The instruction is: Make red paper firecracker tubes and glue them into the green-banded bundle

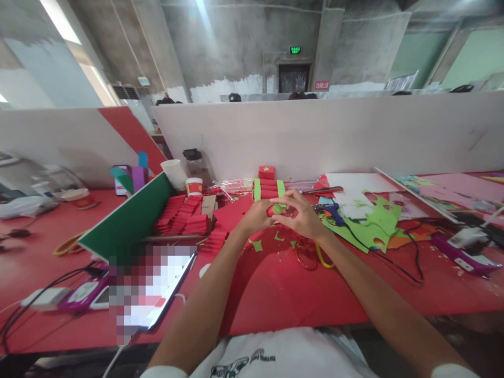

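Note:
Both my hands meet over the middle of the red table [275,294]. My left hand [255,216] and my right hand [301,212] are closed together on a small red paper roll with a green strip [275,209]. Just behind them stands a bundle of red rolls bound with green bands [269,190], topped by a small red box with a yellow star [266,171]. Small green paper scraps [258,245] lie on the table under my wrists.
Stacks of red folded paper [181,218] lie left of my hands. A green board [129,218], paper cups [175,173] and a tablet [157,289] stand further left. Green cut paper [368,223], a blue glue gun [334,211], scissors [307,254] and cables lie right. A white partition [334,136] backs the table.

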A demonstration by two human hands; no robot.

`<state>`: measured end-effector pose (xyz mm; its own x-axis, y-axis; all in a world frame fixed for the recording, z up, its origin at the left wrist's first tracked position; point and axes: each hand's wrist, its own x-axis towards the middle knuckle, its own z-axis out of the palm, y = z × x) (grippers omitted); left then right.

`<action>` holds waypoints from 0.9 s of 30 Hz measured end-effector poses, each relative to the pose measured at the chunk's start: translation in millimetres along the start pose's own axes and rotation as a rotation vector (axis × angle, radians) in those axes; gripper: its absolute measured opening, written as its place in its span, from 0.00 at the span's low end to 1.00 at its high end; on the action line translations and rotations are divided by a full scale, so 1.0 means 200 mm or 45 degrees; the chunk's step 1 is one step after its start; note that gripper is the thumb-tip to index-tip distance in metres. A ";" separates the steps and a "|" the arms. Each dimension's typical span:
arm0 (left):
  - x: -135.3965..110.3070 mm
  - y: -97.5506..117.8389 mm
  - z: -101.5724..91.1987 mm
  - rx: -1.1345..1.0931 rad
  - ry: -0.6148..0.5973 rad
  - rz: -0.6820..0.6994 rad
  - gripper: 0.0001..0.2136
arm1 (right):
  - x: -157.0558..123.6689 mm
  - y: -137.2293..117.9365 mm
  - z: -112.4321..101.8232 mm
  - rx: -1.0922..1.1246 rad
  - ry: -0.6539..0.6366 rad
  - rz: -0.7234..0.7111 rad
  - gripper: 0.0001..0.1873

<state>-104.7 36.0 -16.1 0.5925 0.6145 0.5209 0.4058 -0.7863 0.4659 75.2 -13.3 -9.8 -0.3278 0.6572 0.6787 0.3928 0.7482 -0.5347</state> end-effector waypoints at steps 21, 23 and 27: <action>-0.01 -0.03 0.01 -0.044 0.056 0.070 0.14 | 0.01 0.02 0.00 0.047 0.050 0.132 0.24; -0.01 -0.04 0.01 -0.002 0.037 0.082 0.14 | 0.00 0.03 0.01 0.033 0.066 0.141 0.24; 0.00 -0.06 0.02 0.105 0.013 0.152 0.12 | 0.00 0.04 0.02 -0.020 0.109 0.140 0.21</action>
<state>-107.1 45.3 -23.8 0.6332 0.5168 0.5762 0.3891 -0.8561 0.3402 74.3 -7.6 -16.2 -0.2078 0.7244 0.6574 0.4361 0.6702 -0.6006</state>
